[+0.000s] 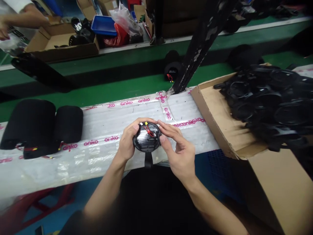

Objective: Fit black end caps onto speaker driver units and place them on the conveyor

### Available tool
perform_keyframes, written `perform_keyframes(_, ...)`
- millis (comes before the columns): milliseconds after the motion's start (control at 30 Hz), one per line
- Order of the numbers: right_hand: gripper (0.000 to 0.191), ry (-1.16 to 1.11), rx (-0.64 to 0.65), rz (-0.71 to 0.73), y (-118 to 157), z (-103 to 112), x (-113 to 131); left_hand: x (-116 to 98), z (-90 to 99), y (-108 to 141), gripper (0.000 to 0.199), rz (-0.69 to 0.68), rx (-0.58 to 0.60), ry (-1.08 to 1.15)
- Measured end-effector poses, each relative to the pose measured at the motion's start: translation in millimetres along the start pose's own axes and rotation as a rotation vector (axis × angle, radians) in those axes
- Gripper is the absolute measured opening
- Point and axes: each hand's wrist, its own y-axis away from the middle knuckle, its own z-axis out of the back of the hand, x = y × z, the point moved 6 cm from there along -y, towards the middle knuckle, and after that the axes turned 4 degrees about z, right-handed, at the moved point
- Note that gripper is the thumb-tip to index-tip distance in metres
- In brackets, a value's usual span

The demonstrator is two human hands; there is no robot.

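1. Black domed housing (147, 137) with red wires, gripped between both hands.
2. Left hand (127, 143): curled closely around the housing's left side.
3. Right hand (178, 151): fingers (168, 130) slightly spread, pressing the housing's right edge.
4. Beneath the grip: bench covered in "anko" plastic film (105, 160).
5. Left of the grip: black padded cylinders (36, 125).
6. Right of the grip: cardboard box (220, 127) of black moulded parts (264, 98).
7. Beyond: green conveyor belt (117, 85).

Glossy black round housing (147, 138), red wires (148, 130) with yellow tips across it, clear plastic wrap (97, 163) printed with repeating pink "anko" lettering, green conveyor belt (122, 85) beyond, bright blue plastic tray (104, 25), plain tan cardboard box (220, 127) heaped with black parts (264, 101)
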Motion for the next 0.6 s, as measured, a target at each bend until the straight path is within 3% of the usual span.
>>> perform_keyframes(133,0.062,0.004,0.274,0.075,-1,8,-6,-1,-2.2,-1,0.047,-0.005,0.031,-0.01)
perform_keyframes(200,0.073,0.02,0.34,0.133,-3,12,-11,-2,-2.7,-1,0.047,-0.023,0.021,-0.025)
perform_keyframes(367,0.075,0.045,0.316,0.246,-11,15,-18,-6,-4.9,-3,0.047,-0.037,0.013,-0.064)
perform_keyframes(600,0.075,-0.018,0.356,0.096,-7,7,-29,-7,-3.8,-2,0.048,-0.027,0.013,-0.086)
